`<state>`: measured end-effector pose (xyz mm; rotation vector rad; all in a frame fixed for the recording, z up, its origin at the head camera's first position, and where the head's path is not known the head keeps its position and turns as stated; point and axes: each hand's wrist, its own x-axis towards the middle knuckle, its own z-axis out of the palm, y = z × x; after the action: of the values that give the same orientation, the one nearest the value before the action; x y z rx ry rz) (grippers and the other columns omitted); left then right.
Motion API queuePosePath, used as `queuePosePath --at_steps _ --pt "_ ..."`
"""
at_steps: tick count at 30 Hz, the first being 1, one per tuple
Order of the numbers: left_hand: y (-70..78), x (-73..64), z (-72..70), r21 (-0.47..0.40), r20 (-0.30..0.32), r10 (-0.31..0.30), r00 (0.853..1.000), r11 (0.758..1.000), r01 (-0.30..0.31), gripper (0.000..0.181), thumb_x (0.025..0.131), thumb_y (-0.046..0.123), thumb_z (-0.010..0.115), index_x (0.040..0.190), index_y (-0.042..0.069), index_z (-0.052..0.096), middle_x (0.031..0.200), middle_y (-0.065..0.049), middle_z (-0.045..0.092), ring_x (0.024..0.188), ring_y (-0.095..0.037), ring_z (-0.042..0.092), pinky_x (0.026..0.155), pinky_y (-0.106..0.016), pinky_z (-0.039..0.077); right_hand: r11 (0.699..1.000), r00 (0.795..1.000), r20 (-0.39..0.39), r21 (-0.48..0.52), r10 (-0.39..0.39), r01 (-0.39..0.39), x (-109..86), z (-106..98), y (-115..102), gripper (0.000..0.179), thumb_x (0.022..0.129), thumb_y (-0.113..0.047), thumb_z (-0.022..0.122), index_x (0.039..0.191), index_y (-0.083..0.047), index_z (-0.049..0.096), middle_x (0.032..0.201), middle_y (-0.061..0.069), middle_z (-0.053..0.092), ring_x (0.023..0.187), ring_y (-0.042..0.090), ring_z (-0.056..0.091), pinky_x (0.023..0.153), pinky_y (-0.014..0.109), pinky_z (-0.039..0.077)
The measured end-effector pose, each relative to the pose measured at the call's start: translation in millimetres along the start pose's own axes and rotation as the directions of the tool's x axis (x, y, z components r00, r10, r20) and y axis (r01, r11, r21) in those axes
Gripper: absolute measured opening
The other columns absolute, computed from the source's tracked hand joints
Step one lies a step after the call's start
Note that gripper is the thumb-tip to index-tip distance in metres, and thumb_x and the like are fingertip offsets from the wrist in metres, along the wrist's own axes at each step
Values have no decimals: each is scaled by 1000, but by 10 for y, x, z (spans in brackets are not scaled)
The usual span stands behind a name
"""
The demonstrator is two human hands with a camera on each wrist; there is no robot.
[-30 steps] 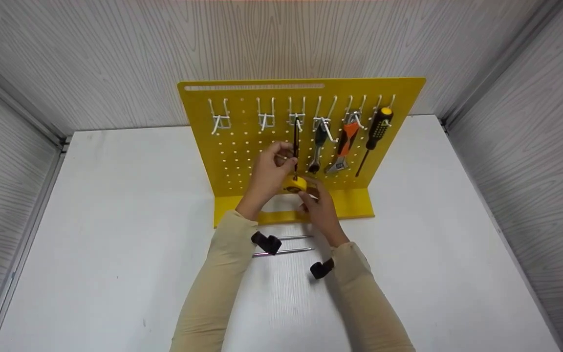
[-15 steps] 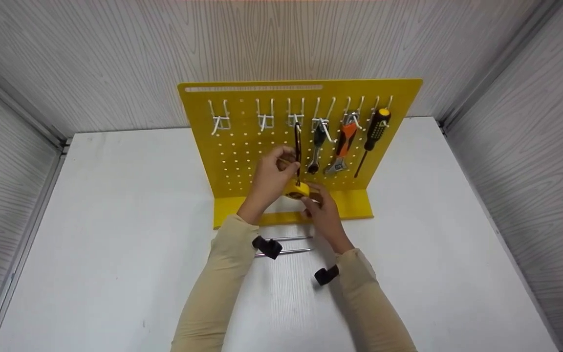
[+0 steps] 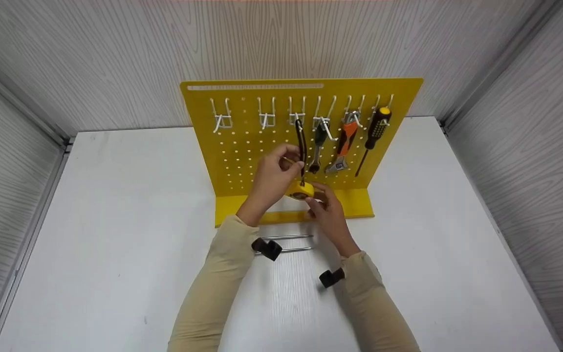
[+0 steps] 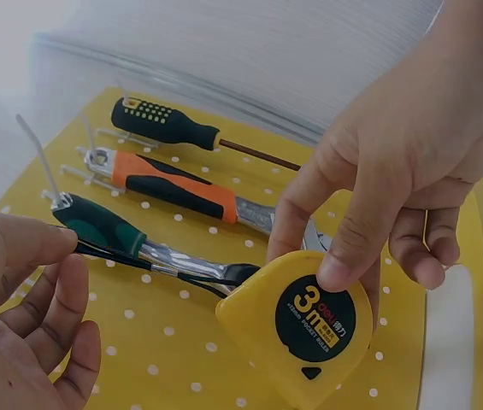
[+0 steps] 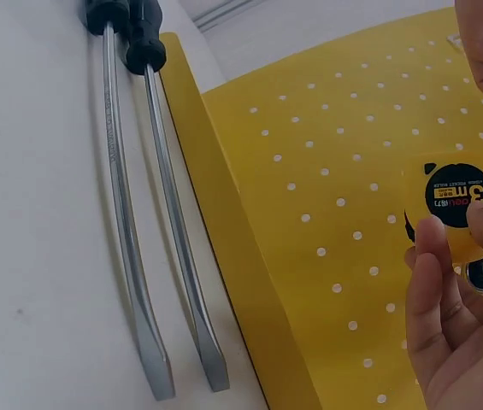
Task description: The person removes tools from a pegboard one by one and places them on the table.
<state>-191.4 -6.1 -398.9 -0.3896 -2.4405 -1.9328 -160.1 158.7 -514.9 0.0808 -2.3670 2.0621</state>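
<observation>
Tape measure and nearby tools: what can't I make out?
Head view: print on the tape measure, too small to read.
Left wrist view: far end of the strap, hidden behind the left hand.
Left wrist view: tip of the hanging screwdriver, hidden behind the right hand.
Right wrist view: handles of the lying screwdrivers, cut off by the top edge.

1. Pegboard stands on tabletop; wall behind, twd 12 o'clk.
2. Loose screwdrivers (2) flat on tabletop, nr pegboard's 6.
3. Tape measure before pegboard, btwn hands: L hand at its 10, R hand at its 4; strap twd 12.
4. On hooks, approx. tape's 1 to 2: wrench, adj. wrench, hung screwdriver.
</observation>
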Motion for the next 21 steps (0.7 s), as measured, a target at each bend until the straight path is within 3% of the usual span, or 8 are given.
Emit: queuePosePath --at_steps 4,11,15,21 --pt "42 -40 -8 4 6 6 1000 1000 -6 15 92 9 63 107 7 65 100 -8 66 77 -15 56 69 -23 47 1000 1000 11 -5 -12 12 -28 -10 -11 37 96 -18 57 132 -17 52 120 15 63 81 45 58 72 32 54" --pt "90 -119 -34 11 4 9 1000 1000 -9 16 92 12 64 108 8 65 100 -7 66 79 -15 58 71 -25 48 1000 1000 23 -16 -10 11 -78 -13 -40 40 97 -19 55 137 -15 47 124 16 60 87 50 58 77 47 53" --pt "104 -156 -40 14 9 27 1000 1000 -27 17 92 12 64 109 7 65 101 -7 66 81 -16 60 73 -26 50 999 1000 16 -34 3 -2 -104 -25 -55 39 97 -22 56 135 -17 48 122 14 61 87 47 59 75 50 52" --pt "150 -213 -54 7 11 52 999 999 -52 18 91 10 64 109 5 64 100 -9 66 81 -17 60 77 -27 51 999 999 32 -27 -20 21 -141 -54 -81 37 98 -19 55 133 -16 48 119 14 62 85 45 60 69 39 52"
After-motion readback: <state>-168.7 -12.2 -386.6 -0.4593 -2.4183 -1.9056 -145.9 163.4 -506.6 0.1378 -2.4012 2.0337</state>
